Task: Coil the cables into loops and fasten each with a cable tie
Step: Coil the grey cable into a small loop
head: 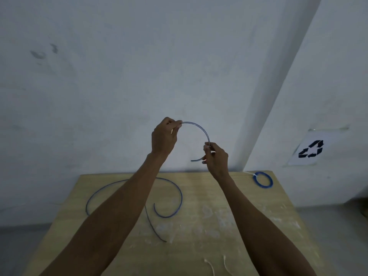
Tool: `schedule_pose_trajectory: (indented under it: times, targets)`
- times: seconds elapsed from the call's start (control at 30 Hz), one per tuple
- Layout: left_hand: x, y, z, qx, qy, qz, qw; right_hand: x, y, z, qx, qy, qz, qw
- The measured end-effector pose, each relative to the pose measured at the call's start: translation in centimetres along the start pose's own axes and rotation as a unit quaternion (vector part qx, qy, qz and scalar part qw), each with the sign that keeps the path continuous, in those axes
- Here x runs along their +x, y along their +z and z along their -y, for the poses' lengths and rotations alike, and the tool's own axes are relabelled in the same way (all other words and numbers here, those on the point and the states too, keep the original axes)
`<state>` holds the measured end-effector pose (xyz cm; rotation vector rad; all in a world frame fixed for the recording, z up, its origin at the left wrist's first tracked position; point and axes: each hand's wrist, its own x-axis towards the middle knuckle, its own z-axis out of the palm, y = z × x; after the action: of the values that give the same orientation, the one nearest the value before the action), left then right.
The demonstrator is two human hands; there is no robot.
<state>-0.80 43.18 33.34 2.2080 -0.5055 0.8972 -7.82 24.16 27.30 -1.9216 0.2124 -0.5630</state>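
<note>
I hold a blue cable [199, 127] up in front of the wall, bent into an arc. My left hand [163, 137] pinches its upper end. My right hand [216, 158] grips it lower down, and a short tail sticks out to the left below that hand. The rest of the blue cable [177, 204] lies in a loose open curve on the wooden table [199, 246], partly hidden behind my left forearm. A coiled blue cable [262, 179] fastened with a white tie rests at the table's far right corner. Two white cable ties [209, 265] lie near the front edge.
A thin dark wire [154, 229] lies across the table's middle. The table stands against a pale wall, with a recycling sign [311, 149] on paper taped to the right. Grey floor shows on both sides.
</note>
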Motion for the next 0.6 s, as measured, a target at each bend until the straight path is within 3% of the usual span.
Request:
schedule_pose_trajectory:
  times: [0.1,0.23,0.4,0.6]
  targets:
    - [0.2,-0.8,0.2,-0.006,-0.008,-0.006,1.000,0.8,-0.4,0.1,-0.105,-0.049,0.061,0.991]
    - [0.2,-1.2,0.4,-0.032,-0.029,0.006,0.999,1.2,-0.4,0.6,-0.111,-0.049,0.082,0.989]
    - [0.0,-1.7,1.8,-0.104,-0.100,0.092,0.985,2.0,-1.8,2.4,0.073,0.021,0.062,0.995]
    - [-1.1,-2.6,3.3,-0.184,-0.191,0.197,0.944,3.9,-3.8,4.3,0.123,0.018,0.060,0.990]
